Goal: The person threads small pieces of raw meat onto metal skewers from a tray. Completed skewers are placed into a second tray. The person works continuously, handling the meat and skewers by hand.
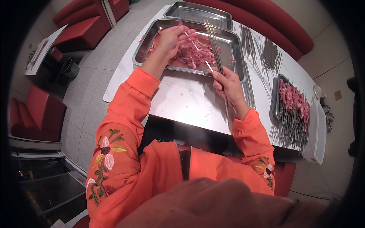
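Note:
My left hand (pixel 171 41) is over the heap of cut raw meat (pixel 195 56) in a deep metal tray (pixel 138 57). Its thumb and fingers are closed around a pink piece of meat (pixel 181 24), partly hidden by the hand. Closed in front of the tray's near right side, my right hand (pixel 230 85) grips a bundle of thin metal skewers (pixel 217 53) that stand up over the tray. One bright skewer (pixel 209 66) slants from the right hand toward the left fingers. Whether its tip is in the meat I cannot make out.
Behind stands a second metal tray (pixel 197 15). Loose skewers (pixel 270 55) lie on the white table (pixel 178 100) at right. Farther right, a dark tray (pixel 276 100) holds several meat-loaded skewers (pixel 294 100), beside a white plastic bin (pixel 319 133). Red benches (pixel 81 32) surround the area.

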`<state>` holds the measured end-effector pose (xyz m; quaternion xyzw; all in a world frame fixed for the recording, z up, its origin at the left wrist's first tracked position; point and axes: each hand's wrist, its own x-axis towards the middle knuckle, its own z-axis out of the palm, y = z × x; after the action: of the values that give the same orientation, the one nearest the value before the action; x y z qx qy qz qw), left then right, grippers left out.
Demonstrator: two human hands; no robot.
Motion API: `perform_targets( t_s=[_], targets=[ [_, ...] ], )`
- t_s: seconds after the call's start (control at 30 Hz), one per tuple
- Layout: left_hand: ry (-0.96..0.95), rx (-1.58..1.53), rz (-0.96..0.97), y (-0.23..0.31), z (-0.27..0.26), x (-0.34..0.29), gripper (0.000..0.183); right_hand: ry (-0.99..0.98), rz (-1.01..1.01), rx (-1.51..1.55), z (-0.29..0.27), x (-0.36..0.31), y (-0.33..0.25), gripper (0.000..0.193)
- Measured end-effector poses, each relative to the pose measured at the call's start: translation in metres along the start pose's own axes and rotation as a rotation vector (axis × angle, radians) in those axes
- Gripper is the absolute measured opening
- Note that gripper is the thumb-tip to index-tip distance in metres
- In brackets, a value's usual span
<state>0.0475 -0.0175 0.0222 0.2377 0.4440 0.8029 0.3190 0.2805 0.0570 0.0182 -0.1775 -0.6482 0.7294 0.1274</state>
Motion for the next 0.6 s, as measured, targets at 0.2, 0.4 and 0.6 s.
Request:
perform_targets(
  t_s=[0.2,0.4,0.6],
  targets=[
    [0.009,-0.075,0.003,-0.007,0.006,-0.002,0.021,0.002,-0.033,0.004,0.0,0.002,0.006,0.022],
    [-0.013,-0.141,-0.02,-0.013,0.008,-0.002,0.02,0.019,-0.053,0.008,0.002,0.002,0.007,0.023],
    [-0.135,-0.138,-0.078,-0.004,0.003,0.0,0.031,0.037,-0.059,0.047,0.0,0.002,0.004,0.023]
  ],
)
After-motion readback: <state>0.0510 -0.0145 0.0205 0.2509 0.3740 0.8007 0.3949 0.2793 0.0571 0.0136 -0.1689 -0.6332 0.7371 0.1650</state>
